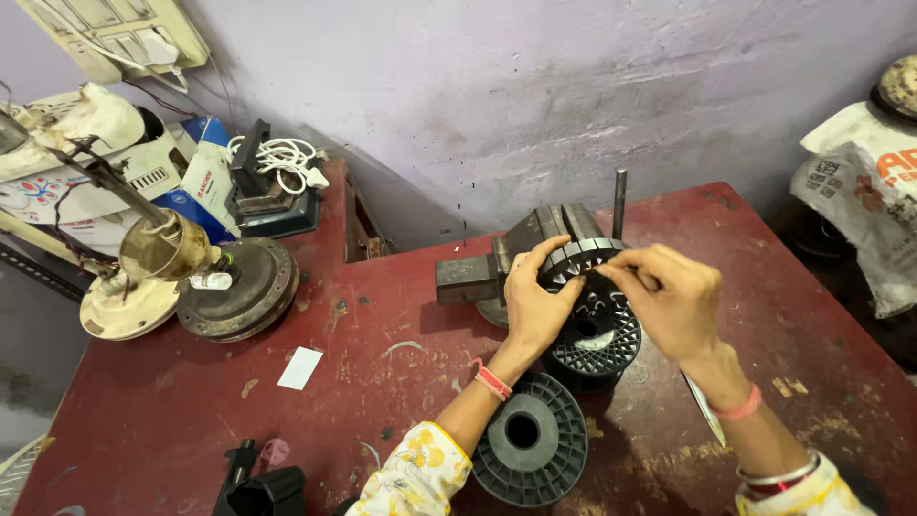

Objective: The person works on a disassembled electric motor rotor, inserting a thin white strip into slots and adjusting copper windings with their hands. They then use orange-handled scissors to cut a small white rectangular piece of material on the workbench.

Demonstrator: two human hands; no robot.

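Both hands work on a slotted stator core at the far middle of the tabletop [143, 411].

The left hand [535, 301] cups the stator core [585, 256], fingers closed on its rim; the right hand [669, 296] pinches at a slot, what it pinches too small to tell. A firm, unmoving left-hand grip would help. A black spool [531, 438] lies nearer, a bench vise [497, 260] just behind.

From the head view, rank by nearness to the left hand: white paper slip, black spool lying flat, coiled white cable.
From the left hand:
1. Black spool, just below, near table edge.
2. White paper slip, farther left on the table.
3. Coiled white cable, far left, by the wall.
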